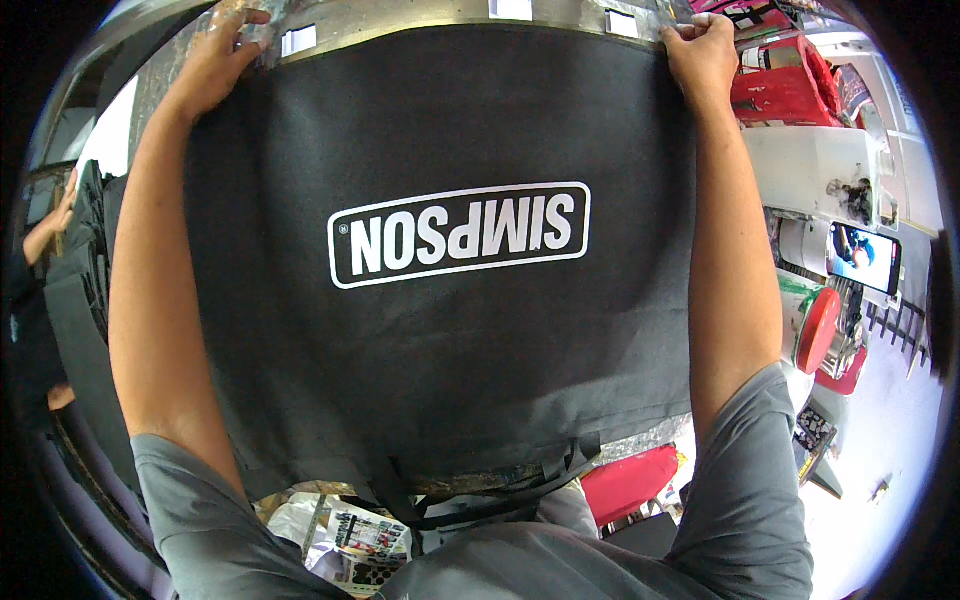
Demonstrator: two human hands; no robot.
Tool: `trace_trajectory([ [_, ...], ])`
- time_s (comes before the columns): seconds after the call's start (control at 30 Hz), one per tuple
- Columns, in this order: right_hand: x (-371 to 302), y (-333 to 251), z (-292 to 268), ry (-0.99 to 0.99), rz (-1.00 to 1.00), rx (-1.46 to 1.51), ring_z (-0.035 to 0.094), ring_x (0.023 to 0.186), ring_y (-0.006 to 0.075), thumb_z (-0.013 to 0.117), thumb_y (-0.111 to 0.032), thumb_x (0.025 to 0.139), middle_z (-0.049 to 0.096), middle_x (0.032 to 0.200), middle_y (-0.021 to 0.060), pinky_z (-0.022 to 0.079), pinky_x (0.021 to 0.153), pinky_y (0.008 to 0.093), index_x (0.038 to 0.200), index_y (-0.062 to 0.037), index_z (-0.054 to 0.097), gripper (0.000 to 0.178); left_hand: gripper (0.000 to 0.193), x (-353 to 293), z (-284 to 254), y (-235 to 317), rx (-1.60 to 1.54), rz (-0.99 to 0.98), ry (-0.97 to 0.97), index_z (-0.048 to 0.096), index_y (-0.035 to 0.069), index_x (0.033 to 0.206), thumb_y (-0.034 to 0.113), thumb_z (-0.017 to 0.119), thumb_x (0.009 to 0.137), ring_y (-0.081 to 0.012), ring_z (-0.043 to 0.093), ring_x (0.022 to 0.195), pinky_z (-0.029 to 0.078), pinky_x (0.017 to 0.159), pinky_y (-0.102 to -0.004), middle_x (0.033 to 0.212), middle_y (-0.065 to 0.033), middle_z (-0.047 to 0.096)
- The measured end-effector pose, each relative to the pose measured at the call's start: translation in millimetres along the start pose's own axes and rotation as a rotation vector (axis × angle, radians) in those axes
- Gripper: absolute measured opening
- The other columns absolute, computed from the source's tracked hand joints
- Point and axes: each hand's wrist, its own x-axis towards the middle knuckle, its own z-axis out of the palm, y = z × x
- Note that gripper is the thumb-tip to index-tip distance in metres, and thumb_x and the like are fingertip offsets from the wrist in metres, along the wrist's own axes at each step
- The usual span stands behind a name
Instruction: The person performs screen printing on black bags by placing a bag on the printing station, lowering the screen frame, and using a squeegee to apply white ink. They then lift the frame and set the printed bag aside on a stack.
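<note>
A large black fabric bag (440, 360) lies spread out in front of me, with a white framed print (460, 235) upside down on its face. Its black carrying straps (400, 490) hang at the edge nearest my body. At the bag's far left corner, my left hand (222, 55) has its fingers curled in at the edge. My right hand (705, 55) pinches the far right corner between thumb and fingers. Both arms reach forward along the bag's sides, and the fabric looks mostly flat, with slight creases.
Beyond the bag runs a metallic board edge (420, 22) with small white tabs (300, 40). On the right are a red container (785, 85), a red-lidded tub (818, 330) and a phone (863, 257) with its screen lit. Black fabric (75, 300) and another person's hand (62, 212) are at left.
</note>
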Motion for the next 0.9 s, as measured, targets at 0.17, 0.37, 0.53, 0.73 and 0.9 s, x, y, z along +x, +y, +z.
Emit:
trace_trajectory([
  [0.17, -4, -9, -3, 0.018, 0.023, 0.051, 0.073, 0.096, 0.0299, 0.084, -0.023, 0.080, 0.076, 0.098, 0.0137, 0.055, 0.091, 0.0404, 0.114, -0.0026, 0.058, 0.048, 0.039, 4, 0, -1, 0.058, -0.049, -0.038, 0.059, 0.015, 0.135, 0.019, 0.066, 0.097, -0.0204, 0.054, 0.089, 0.046, 0.081, -0.0372, 0.097, -0.0088, 0.059],
  [0.37, -16, -25, -12, 0.048, 0.116, 0.137, 0.072, 0.091, 0.0333, 0.081, -0.010, 0.080, 0.072, 0.093, 0.0179, 0.056, 0.083, 0.0421, 0.107, -0.0062, 0.053, 0.039, 0.043, 0, -12, 81, 0.081, -0.179, 0.035, 0.066, 0.012, 0.130, 0.022, 0.074, 0.089, -0.0305, 0.059, 0.106, 0.046, 0.097, -0.0430, 0.120, -0.0144, 0.062],
  [0.53, -14, -35, -10, 0.033, 0.096, 0.144, 0.073, 0.092, 0.0342, 0.082, -0.011, 0.080, 0.073, 0.095, 0.0185, 0.056, 0.084, 0.0424, 0.107, -0.0059, 0.053, 0.041, 0.040, 4, -2, -6, 0.041, -0.013, -0.070, 0.058, 0.013, 0.135, 0.019, 0.066, 0.096, -0.0212, 0.056, 0.086, 0.047, 0.081, -0.0375, 0.092, -0.0092, 0.061],
  [0.73, -5, -3, 0, 0.029, -0.030, -0.005, 0.074, 0.101, 0.0287, 0.085, -0.029, 0.080, 0.078, 0.102, 0.0122, 0.054, 0.096, 0.0398, 0.118, -0.0009, 0.060, 0.053, 0.040, 4, 2, -7, 0.000, 0.132, 0.025, 0.059, 0.013, 0.135, 0.017, 0.066, 0.096, -0.0214, 0.056, 0.093, 0.047, 0.087, -0.0364, 0.106, -0.0116, 0.061],
  [0.9, -3, -2, 5, 0.027, -0.024, 0.012, 0.074, 0.102, 0.0290, 0.086, -0.028, 0.080, 0.078, 0.103, 0.0126, 0.054, 0.096, 0.0403, 0.118, -0.0009, 0.060, 0.054, 0.039, 1, -4, -4, 0.064, 0.126, -0.005, 0.061, 0.013, 0.134, 0.017, 0.066, 0.095, -0.0211, 0.055, 0.091, 0.047, 0.084, -0.0360, 0.103, -0.0108, 0.060],
])
